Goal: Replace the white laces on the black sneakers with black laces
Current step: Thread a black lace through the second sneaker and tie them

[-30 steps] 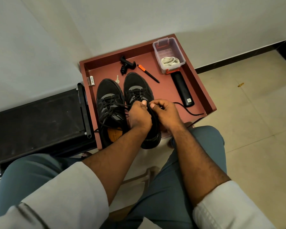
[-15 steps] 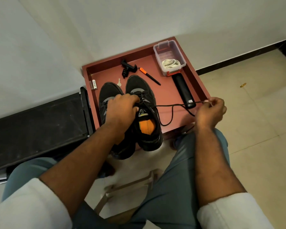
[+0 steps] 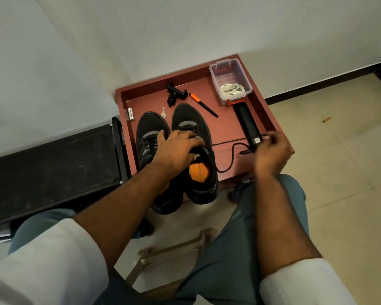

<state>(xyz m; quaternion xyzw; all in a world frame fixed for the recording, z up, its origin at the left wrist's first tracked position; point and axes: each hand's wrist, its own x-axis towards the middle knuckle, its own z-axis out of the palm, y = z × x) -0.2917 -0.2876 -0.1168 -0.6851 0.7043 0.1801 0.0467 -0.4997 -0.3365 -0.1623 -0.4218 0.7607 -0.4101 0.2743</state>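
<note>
The two black sneakers stand side by side in a red tray, heels hanging over its near edge. The left hand lies across the right-hand sneaker's tongue, its grip apparently clenched on the upper (motion blur hides the fingertips). The right hand pinches a black lace pulled taut out to the side. White laces sit coiled in a clear box at the tray's far corner.
</note>
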